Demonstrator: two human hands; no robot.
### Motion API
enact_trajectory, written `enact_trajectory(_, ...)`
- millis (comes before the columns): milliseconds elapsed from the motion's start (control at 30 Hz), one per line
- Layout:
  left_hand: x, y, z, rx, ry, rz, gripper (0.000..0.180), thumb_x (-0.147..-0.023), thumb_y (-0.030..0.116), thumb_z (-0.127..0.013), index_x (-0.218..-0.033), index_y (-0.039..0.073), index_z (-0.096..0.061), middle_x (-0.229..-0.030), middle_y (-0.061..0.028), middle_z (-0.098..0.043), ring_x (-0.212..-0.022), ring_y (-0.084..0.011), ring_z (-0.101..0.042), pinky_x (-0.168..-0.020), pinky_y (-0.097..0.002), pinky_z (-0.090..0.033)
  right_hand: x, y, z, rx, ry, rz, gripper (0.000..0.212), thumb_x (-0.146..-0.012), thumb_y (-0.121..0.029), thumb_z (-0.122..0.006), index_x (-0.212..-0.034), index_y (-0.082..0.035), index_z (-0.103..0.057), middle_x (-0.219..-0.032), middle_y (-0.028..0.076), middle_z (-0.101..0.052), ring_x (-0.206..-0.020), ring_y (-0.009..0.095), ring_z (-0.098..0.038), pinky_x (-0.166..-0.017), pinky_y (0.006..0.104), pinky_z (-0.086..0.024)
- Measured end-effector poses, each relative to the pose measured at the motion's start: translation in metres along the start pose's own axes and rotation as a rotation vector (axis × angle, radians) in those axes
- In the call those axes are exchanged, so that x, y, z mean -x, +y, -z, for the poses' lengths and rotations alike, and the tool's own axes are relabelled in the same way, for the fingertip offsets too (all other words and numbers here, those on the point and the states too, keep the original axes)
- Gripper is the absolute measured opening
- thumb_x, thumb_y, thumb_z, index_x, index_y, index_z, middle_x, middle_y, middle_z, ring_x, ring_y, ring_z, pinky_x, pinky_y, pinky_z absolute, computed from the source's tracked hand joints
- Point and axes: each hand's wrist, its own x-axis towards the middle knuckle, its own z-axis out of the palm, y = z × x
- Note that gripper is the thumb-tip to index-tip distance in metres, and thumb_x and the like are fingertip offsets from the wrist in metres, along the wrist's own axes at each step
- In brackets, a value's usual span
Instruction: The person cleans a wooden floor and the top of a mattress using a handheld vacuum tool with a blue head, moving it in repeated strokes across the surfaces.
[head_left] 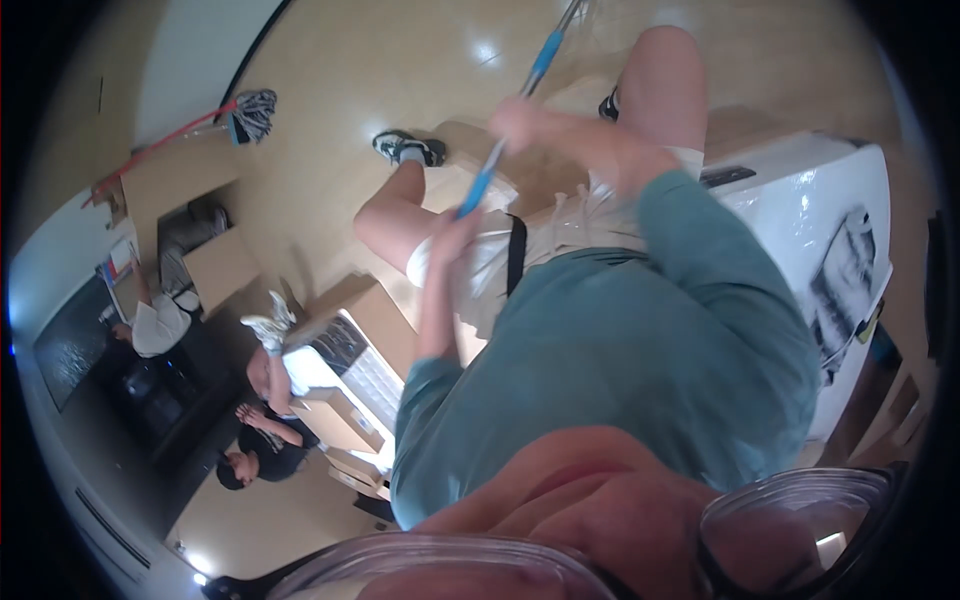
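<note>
A long silver pole [493,166] with blue sleeves slants across the upper middle, and its far end passes out of the frame at the top. Closed round its lower blue sleeve, near my shorts, is my left hand [455,240]. Farther up the shaft my right hand [515,124], slightly smeared by motion, also grips the pole, with that forearm reaching across in front of me. What the pole carries at its far end does not show.
A mop [255,115] with a red handle and grey strings lies far left. Cardboard boxes [375,322] stand to my left, near two other people. At my right is a white plastic-wrapped block [800,195]. Shiny beige floor [330,160] stretches ahead.
</note>
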Motion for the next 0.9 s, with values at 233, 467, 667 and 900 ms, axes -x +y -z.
enact_trajectory(233,-0.065,0.136,-0.209,0.174,-0.222,-0.212,0.023,-0.098,0.027,-0.06,-0.108,0.006,-0.057,-0.068,0.0004,-0.051,-0.048,-0.0105,-0.044,-0.039,-0.0277,-0.036,0.074,0.14,0.079,0.465,0.04,-0.126,0.036,-0.056,-0.041,-0.086,-0.068,-0.01,-0.072,-0.079,0.014,-0.07,-0.079,0.036,-0.069,-0.07,0.0479,-0.056)
enact_trajectory(467,0.032,0.019,0.027,0.086,-0.125,-0.047,0.023,-0.097,0.028,-0.063,-0.093,0.006,-0.063,-0.065,0.0058,-0.047,-0.045,-0.0037,-0.037,-0.039,-0.0229,-0.025,-0.01,0.014,-0.032,0.053,-0.093,0.064,0.032,-0.065,-0.041,-0.077,-0.069,-0.009,-0.073,-0.071,0.014,-0.07,-0.066,0.035,-0.068,-0.062,0.0495,-0.056)
enact_trajectory(667,0.326,-0.035,0.119,-0.282,0.518,0.453,0.028,-0.087,0.027,-0.078,-0.081,0.002,-0.067,-0.055,0.0041,-0.048,-0.043,-0.0053,-0.04,-0.039,-0.0255,-0.026,-0.001,-0.341,-0.037,-0.598,0.061,0.488,0.019,-0.07,-0.031,-0.071,-0.082,-0.017,-0.073,-0.071,0.009,-0.07,-0.071,0.033,-0.07,-0.065,0.0486,-0.055)
enact_trajectory(900,0.378,-0.048,0.04,0.836,0.07,0.406,0.051,-0.093,0.013,-0.06,-0.14,-0.004,-0.045,-0.057,0.0003,-0.045,-0.036,-0.0086,-0.04,-0.033,-0.0241,-0.03,0.056,-0.33,-0.013,-0.665,0.01,0.903,0.017,-0.073,-0.03,-0.07,-0.076,-0.015,-0.062,-0.068,0.006,-0.066,-0.066,0.03,-0.068,-0.058,0.0459,-0.054)
